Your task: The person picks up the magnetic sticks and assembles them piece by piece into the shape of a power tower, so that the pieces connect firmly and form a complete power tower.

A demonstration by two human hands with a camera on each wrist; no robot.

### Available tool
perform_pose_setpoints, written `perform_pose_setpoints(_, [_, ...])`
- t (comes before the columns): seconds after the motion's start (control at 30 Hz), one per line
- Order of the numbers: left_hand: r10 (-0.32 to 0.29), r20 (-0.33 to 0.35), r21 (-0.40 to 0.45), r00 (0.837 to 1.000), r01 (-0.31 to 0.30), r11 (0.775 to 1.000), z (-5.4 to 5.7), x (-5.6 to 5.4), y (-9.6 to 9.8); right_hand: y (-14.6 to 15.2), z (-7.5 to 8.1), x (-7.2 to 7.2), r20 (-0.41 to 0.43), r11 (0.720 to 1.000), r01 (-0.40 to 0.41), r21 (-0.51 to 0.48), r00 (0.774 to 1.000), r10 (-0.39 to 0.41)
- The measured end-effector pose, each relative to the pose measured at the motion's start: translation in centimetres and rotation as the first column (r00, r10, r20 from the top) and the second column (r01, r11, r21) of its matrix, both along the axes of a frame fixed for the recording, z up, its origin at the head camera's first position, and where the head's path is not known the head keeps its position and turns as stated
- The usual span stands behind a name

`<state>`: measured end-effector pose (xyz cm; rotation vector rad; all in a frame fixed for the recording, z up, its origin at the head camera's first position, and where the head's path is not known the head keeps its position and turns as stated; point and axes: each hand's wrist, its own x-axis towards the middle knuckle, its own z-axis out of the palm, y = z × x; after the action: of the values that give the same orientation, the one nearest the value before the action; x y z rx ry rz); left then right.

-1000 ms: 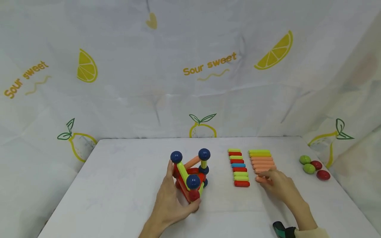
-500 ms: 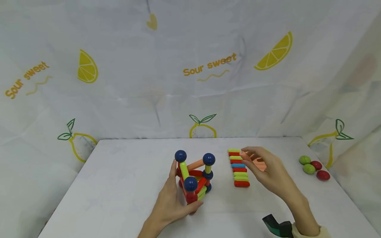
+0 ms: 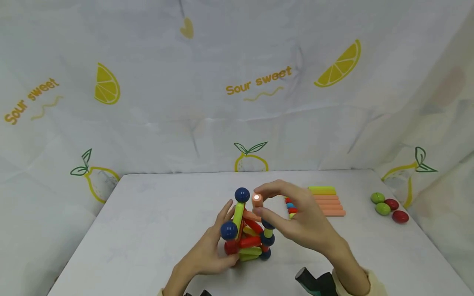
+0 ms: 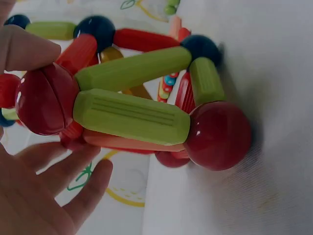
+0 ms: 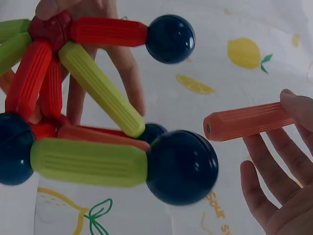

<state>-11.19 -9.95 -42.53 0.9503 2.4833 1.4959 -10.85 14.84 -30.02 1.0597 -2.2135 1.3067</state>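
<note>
A magnetic rod-and-ball structure [image 3: 250,241] stands on the white table, built from red, lime and orange rods with blue and red balls. My left hand [image 3: 205,253] grips its left side, with the thumb on a red ball [image 4: 46,100] in the left wrist view. Between thumb and fingers, my right hand [image 3: 309,224] pinches an orange magnetic rod [image 3: 257,201] just above the structure. The right wrist view has this rod's free end pointing toward a blue ball [image 5: 182,167], with a gap between them. Behind the right hand, part of the structure is hidden.
Long yellow and orange rods [image 3: 329,201] lie in a row at the back right of the table [image 3: 148,230]. Short coloured rods [image 3: 290,205] are partly covered by the right hand. Green balls [image 3: 382,209] and red balls [image 3: 400,216] sit near the right edge.
My right hand has picked up an orange rod from the row and carried it left to the structure. The left hand has turned the structure and shifted it slightly right.
</note>
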Motion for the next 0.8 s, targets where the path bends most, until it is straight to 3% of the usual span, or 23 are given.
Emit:
perform_pose_setpoints(0.13, [-0.028,-0.023,0.027,0.999,0.029,0.999,-0.4,-0.4,-0.4,-1.5,-0.7,-0.2,0.082,0.994,-0.097,0.041,0.992,0.093])
perform_pose_setpoints(0.23, [0.021,-0.098,0.029,0.995,-0.018,0.999,-0.7,-0.4,-0.7,-1.9,-1.6,-0.6,0.148,0.987,-0.128,0.100,0.983,0.112])
perform_pose_setpoints(0.3, [0.076,-0.182,0.024,0.980,-0.072,0.997,-0.9,-0.2,-0.8,-2.0,-2.1,-0.8,0.184,0.979,-0.129,0.156,0.978,0.099])
perform_pose_setpoints(0.37, [0.127,-0.294,0.019,0.947,-0.127,0.992,-1.1,0.0,-0.9,-2.1,-2.6,-1.0,0.213,0.968,-0.135,0.211,0.973,0.089])
perform_pose_setpoints(0.47, [0.176,-0.454,0.027,0.874,-0.184,0.983,-1.4,0.5,-1.1,-2.2,-3.1,-1.2,0.225,0.947,-0.119,0.297,0.973,0.052])
perform_pose_setpoints(0.53, [0.190,-0.531,0.030,0.826,-0.205,0.978,-1.4,0.7,-1.1,-2.3,-3.4,-1.1,0.218,0.934,-0.101,0.342,0.976,0.026])
perform_pose_setpoints(0.6, [0.190,-0.584,0.035,0.789,-0.210,0.977,-1.4,1.0,-1.1,-2.4,-3.5,-1.1,0.201,0.924,-0.076,0.376,0.980,-0.002])
perform_pose_setpoints(0.7, [0.192,-0.624,0.026,0.758,-0.226,0.974,-1.3,1.2,-1.1,-2.5,-3.5,-1.0,0.181,0.914,-0.049,0.402,0.983,-0.027])
perform_pose_setpoints(0.8, [0.193,-0.640,0.027,0.744,-0.229,0.973,-1.3,1.3,-1.1,-2.6,-3.5,-0.9,0.172,0.910,-0.039,0.412,0.984,-0.036])
